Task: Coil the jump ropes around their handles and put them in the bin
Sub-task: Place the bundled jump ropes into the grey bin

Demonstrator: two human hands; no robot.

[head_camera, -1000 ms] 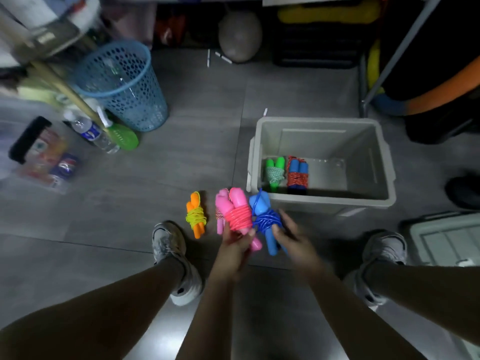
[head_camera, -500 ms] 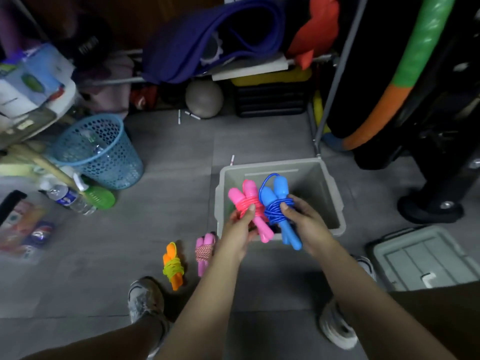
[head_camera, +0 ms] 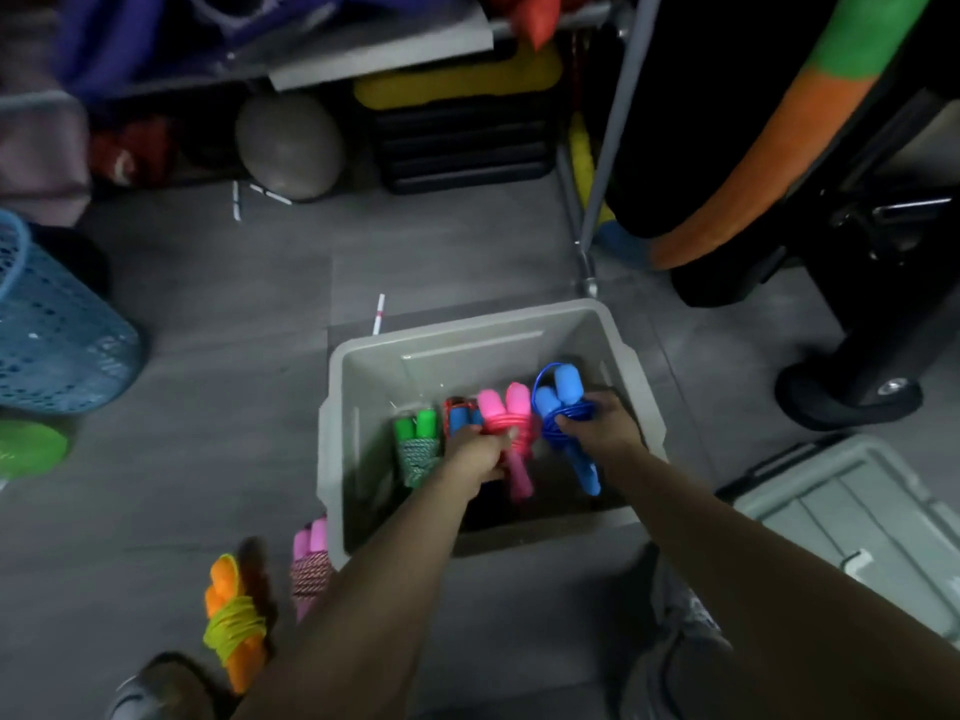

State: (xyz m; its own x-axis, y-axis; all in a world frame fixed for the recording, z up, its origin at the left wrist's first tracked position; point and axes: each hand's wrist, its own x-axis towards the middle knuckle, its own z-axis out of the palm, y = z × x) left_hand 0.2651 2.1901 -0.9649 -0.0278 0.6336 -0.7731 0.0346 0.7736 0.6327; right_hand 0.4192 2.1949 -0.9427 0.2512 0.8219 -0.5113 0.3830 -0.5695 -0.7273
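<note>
Blue basket (head_camera: 57, 350), grey ball (head_camera: 288, 145)

Bin (head_camera: 467, 340): smooth grey plastic, faint sheen; pink rope handles (head_camera: 511, 407) look matt foam; blue basket (head_camera: 57, 350), far left: perforated plastic.
</note>
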